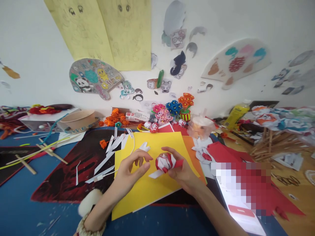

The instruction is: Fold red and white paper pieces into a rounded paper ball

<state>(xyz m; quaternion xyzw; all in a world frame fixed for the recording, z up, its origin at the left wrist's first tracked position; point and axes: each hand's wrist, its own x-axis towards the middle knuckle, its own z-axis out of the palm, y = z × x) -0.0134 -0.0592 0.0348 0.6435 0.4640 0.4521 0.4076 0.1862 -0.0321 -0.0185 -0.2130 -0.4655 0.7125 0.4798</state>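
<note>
Watching from my end, I saw thin wooden sticks [26,164] at the far left; next came a black-and-red mat [61,183], with white paper strips [104,164] scattered over its right part; then the left hand [135,165], thumb and fingers spread with nothing between them, just beside the work but apart from it. In the middle, above a yellow paper sheet [142,196], was the red-and-white paper flower [164,162]; the right hand [184,173] pinched it between thumb and fingers from its right side, and a pale loose end [155,174] stuck out at its lower left. Further right I had red paper [221,152], then a bunch of paper flowers [268,119] above wooden sticks.

I judged the step in hand to be shaping the flower by wrapping or folding; to me the next move called for the left fingertips to take that loose end and tuck it in, while the right pinch stayed light enough not to crush the petals.
</note>
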